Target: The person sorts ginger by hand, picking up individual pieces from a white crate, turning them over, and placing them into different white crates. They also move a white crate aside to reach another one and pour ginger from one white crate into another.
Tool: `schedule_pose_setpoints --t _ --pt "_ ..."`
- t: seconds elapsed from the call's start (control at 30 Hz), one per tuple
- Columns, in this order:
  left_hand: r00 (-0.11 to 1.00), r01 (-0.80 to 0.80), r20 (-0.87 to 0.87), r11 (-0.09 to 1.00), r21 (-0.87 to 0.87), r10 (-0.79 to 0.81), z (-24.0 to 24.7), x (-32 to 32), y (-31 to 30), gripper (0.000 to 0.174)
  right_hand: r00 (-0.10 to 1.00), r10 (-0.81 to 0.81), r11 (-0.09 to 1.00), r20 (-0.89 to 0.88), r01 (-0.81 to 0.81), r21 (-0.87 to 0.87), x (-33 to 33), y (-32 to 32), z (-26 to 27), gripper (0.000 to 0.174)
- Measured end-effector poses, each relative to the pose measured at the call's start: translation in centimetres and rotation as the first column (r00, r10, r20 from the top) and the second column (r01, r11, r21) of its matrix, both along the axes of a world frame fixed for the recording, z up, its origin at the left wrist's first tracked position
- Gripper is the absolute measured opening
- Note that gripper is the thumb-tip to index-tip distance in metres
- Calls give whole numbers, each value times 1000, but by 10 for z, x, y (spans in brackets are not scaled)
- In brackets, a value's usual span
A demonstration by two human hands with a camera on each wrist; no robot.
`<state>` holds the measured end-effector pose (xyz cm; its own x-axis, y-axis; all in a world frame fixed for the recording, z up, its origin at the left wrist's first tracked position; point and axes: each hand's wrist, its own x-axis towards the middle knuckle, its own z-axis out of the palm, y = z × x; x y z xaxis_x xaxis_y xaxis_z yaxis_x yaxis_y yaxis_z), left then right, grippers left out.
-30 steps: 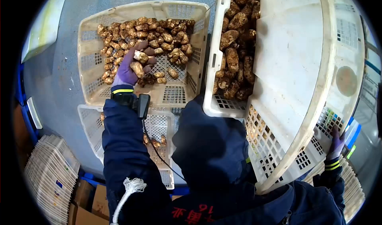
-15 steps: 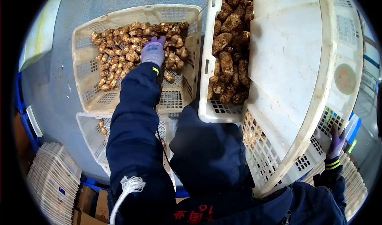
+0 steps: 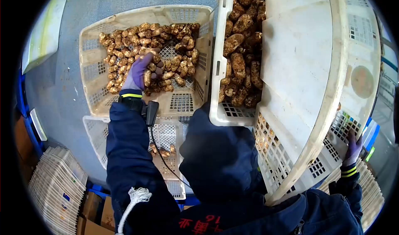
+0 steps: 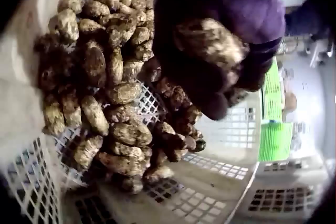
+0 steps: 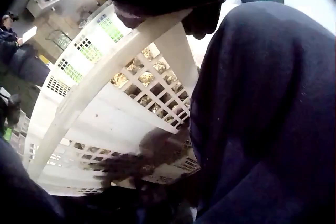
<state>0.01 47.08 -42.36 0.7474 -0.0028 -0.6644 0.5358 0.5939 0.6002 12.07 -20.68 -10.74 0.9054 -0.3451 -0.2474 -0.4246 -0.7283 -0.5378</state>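
My left hand (image 3: pixel 139 73), in a purple glove, is over the near part of a white plastic crate (image 3: pixel 166 107) of brown, soil-covered mushrooms (image 3: pixel 137 37). Its fingers curl round a mushroom (image 4: pixel 212 45), seen close up in the left wrist view. Below the hand, more mushrooms (image 4: pixel 126 145) lie loosely on the crate's mesh floor. Far to the right, my gloved right hand (image 3: pixel 353 148) grips the end of a large white crate (image 3: pixel 305 64), which is tipped up on its side. In the right wrist view its dark fingers (image 5: pixel 202 22) hang past the crate's rim.
Right of the sorted pile stands another crate (image 3: pixel 219 81) of larger mushrooms, beside the tipped one. A lower crate (image 3: pixel 97 139) holds a few mushrooms. Stacked white trays (image 3: pixel 56 183) and cardboard boxes (image 3: pixel 106 214) are at lower left. A person (image 5: pixel 21 56) stands in the background.
My left hand reached farther into the pile, then came back toward the crate's near side with a mushroom in its fingers. Some mushrooms shifted. The right hand stays on the tipped crate.
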Motion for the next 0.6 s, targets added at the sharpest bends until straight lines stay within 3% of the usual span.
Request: schedule_pose_setpoints --t 0.1,0.2,0.3,0.33,0.37,0.4,0.43,0.47,0.57,0.6 --pt "974 -108 181 979 -172 139 27 1 -16 49 1000 -3 1000 3 3 20 -1 8 1 45" --pt "954 -106 263 984 -146 142 38 4 -24 48 1000 -22 998 -4 22 57 0 26 3 46" --pt "966 -71 233 979 -189 115 32 3 -21 50 999 -32 997 -15 33 75 -2 25 4 46" --pt "975 6 214 958 -288 59 27 8 -15 46 999 -33 996 -14 34 83 -1 25 4 46" --pt "992 123 18 984 126 -126 5 12 -7 43 999 -33 995 -12 34 90 -1 24 4 46" --pt "950 299 -233 822 485 -209 -30 13 1 40 1000 -30 995 -8 31 91 -1 24 4 46" --pt "859 497 -483 508 704 -171 -49 13 5 37 1000 -26 995 -3 26 91 -1 23 3 46" --pt "909 415 -401 275 867 -111 -37 23 -3 33 1000 -22 996 -3 22 91 -1 23 3 45" --pt "993 100 -50 550 829 -106 -49 61 -27 39 1000 4 996 5 -5 88 -1 12 3 44" --pt "975 204 -125 516 832 -185 -19 81 -49 43 1000 -3 999 -15 4 52 0 8 3 44"
